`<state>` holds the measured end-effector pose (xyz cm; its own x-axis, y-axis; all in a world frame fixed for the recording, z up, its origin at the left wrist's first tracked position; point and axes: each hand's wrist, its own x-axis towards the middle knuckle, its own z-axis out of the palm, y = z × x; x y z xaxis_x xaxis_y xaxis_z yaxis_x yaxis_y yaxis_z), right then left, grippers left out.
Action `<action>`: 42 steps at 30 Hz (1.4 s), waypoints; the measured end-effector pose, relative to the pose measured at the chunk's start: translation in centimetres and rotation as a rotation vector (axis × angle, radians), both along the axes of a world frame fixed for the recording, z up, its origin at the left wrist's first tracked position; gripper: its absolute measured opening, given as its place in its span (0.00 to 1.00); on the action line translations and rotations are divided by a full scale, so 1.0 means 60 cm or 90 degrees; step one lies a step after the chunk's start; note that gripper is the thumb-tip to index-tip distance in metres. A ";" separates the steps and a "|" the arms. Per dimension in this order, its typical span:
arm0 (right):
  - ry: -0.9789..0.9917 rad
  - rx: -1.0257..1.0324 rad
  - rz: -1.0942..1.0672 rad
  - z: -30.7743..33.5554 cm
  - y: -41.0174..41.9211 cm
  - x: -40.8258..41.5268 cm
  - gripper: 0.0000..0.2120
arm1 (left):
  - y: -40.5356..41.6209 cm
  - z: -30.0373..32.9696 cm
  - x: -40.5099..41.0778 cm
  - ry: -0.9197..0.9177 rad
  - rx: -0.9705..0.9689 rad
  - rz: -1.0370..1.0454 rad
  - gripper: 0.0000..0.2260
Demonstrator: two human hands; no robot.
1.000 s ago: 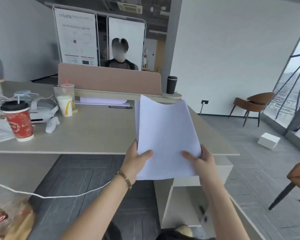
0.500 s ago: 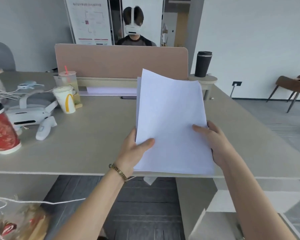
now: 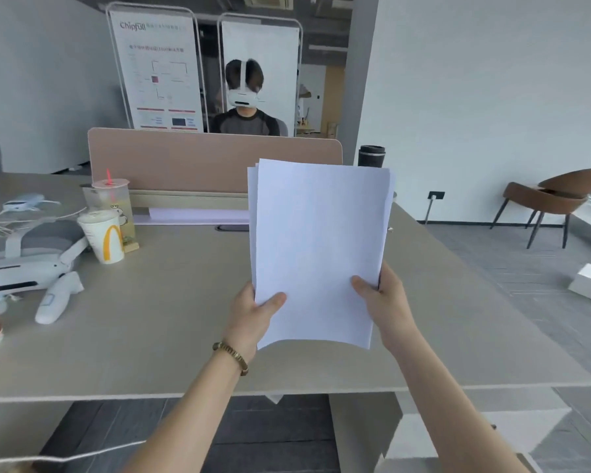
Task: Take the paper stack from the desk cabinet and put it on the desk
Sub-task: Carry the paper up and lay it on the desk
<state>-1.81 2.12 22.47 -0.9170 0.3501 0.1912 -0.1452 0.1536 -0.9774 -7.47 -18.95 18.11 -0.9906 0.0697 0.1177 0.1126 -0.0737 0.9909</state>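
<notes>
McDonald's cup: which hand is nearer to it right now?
Left. The left hand grips the paper stack at its lower left edge, on the side of the McDonald's cup. The right hand grips the opposite edge, farther from it.

Beige desk [image 3: 171, 336] bears cups [image 3: 104, 238], seemingly a headset [image 3: 17, 268].

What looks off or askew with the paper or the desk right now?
Nothing is spilled or damaged. The paper stack, held above the desk by the left hand and right hand, is slightly fanned: sheet edges are offset at its top left corner, and the bottom edge bows.
</notes>
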 end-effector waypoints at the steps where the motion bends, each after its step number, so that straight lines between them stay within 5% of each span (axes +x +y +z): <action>1: -0.001 -0.009 -0.007 -0.001 0.000 -0.002 0.19 | 0.003 0.000 -0.001 0.004 -0.005 0.005 0.11; 16: 0.062 -0.062 0.026 -0.045 0.003 -0.030 0.16 | -0.006 -0.025 -0.013 -0.052 -0.041 -0.031 0.09; 31: 0.180 -0.029 0.004 0.033 0.017 -0.058 0.15 | 0.023 0.072 -0.038 0.117 0.059 0.021 0.11; 42: 0.112 -0.011 -0.013 -0.075 0.028 -0.071 0.19 | 0.035 0.007 -0.039 0.020 0.032 0.009 0.10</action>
